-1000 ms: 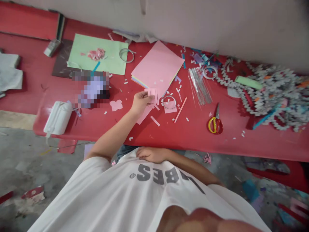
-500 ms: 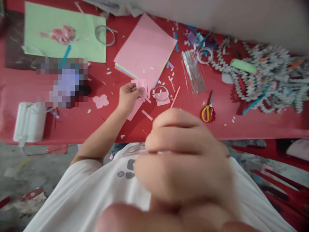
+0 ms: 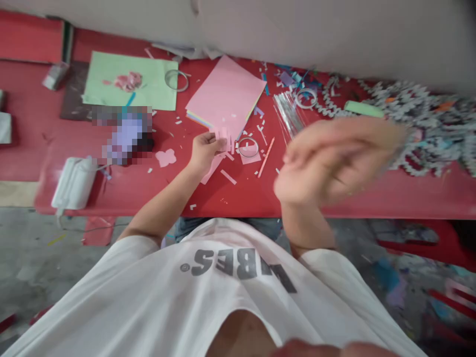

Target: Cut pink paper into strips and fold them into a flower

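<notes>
My left hand [image 3: 204, 152] rests low over the red table, its thumb and fingers pinched on a small pink paper piece [image 3: 223, 139] with cut strips. Under its fingertips lies a longer pink slip [image 3: 212, 169]. My right hand [image 3: 334, 161] is raised above the table's right half, close to the camera. Its fingers look bent but are smeared by motion, so whether anything is in them does not show. Between the hands lie a roll of clear tape [image 3: 248, 157] over a pink square and a pink striped stick [image 3: 266, 157].
A stack of coloured paper [image 3: 226, 91], pink on top, lies at the back. A green sheet [image 3: 159, 99] with a tape roll is at left, near a white box-shaped device [image 3: 74, 183]. Silvery thin strips [image 3: 288, 114] and a heap of grey crimped garland [image 3: 420, 119] lie at right.
My right hand has moved from close before the camera up and to the right, now covering where the scissors lay. The left hand keeps its hold on the pink paper. The view has shifted.
</notes>
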{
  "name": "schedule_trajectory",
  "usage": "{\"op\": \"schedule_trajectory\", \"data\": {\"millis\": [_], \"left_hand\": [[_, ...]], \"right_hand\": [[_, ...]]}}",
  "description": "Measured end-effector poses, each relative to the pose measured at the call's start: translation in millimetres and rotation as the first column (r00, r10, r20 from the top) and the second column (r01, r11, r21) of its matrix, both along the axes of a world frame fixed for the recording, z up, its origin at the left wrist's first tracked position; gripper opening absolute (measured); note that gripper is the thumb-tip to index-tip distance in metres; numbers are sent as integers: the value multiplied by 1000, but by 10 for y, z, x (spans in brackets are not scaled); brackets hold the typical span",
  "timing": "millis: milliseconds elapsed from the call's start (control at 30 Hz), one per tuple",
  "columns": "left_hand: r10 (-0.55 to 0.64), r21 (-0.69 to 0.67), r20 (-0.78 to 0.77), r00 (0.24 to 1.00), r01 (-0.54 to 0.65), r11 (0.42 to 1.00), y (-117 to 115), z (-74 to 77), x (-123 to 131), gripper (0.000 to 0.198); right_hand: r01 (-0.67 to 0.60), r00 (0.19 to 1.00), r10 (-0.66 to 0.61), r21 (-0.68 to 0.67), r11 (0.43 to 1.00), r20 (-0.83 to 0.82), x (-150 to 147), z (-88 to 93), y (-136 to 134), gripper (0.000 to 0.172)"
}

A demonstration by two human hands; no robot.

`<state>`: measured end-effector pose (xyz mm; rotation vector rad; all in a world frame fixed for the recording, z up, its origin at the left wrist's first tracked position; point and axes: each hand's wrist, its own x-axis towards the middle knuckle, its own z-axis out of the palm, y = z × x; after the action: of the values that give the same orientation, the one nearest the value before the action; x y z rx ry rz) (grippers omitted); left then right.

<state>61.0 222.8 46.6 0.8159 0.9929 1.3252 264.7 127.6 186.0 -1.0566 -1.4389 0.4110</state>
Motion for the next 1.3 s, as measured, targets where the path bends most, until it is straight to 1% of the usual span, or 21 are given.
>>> {"op": "schedule_trajectory", "data": {"millis": [33,67,100,133,200,233,267,300,367,433,500,567,667,733,800,933,1067,1200,1300], "left_hand": [[-13,4,-2,1000,13,1000,5,-12,-2,13],[-17,9,-6,1000,17,1000,12,-23,-3,14],[-17,12,-9,1000,17,1000,20,-34,-3,15],[-7,14,-12,1000,8,1000,29,-43,-2,16],[4,12,-12,1000,-4,1000,45,-58,5,16],[6,10,-13,1000,-6,1000,52,-64,9,17],[3,11,-18,1000,-3,1000,56,-69,12,18],[-2,15,-25,1000,2,1000,60,-73,13,19],[-12,33,-37,999,13,999,63,-84,13,20],[-14,56,-38,999,16,998,65,-104,11,22],[-20,84,-33,999,23,996,63,-133,12,21],[-29,119,-35,999,32,992,56,-167,16,20],[-28,159,-51,998,36,987,35,-205,27,17],[-31,155,-62,998,40,987,19,-209,34,16],[-40,138,-71,997,49,989,6,-198,38,15],[-41,151,-72,997,52,987,-5,-175,40,14],[-62,189,-28,998,67,980,-8,-179,43,18],[-85,192,5,996,82,978,-13,-179,51,22],[-127,193,20,992,121,974,-5,-178,50,28]], "right_hand": [[140,989,-135,108,984,-51,-86,-172,175,48],[152,988,-150,155,976,-20,-163,-379,341,47],[164,986,-163,136,977,-14,-225,-611,490,53],[140,990,-139,70,988,-14,-269,-851,614,60],[96,989,-108,-115,989,-101,-303,-1293,776,70],[38,989,-67,-206,978,-135,-300,-1466,818,72],[-27,988,-13,-260,965,-153,-290,-1594,838,71],[-62,988,19,-285,957,-150,-277,-1675,845,71],[-144,985,107,-315,938,-132,-256,-1718,835,68],[-209,977,181,-331,920,-115,-255,-1666,822,65],[-243,969,215,-336,910,-118,-275,-1603,818,64],[-247,968,210,-342,907,-140,-307,-1577,823,64],[-273,955,202,-376,885,-216,-349,-1598,838,67],[-284,948,197,-387,877,-251,-361,-1614,848,67],[-273,950,190,-362,891,-248,-359,-1614,855,66],[-277,951,216,-296,914,-222,-330,-1594,862,59],[-271,952,218,-262,926,-215,-301,-1604,871,52],[-294,943,234,-261,919,-236,-274,-1628,882,46],[-307,931,234,-250,919,-281,-258,-1639,888,34]]}}
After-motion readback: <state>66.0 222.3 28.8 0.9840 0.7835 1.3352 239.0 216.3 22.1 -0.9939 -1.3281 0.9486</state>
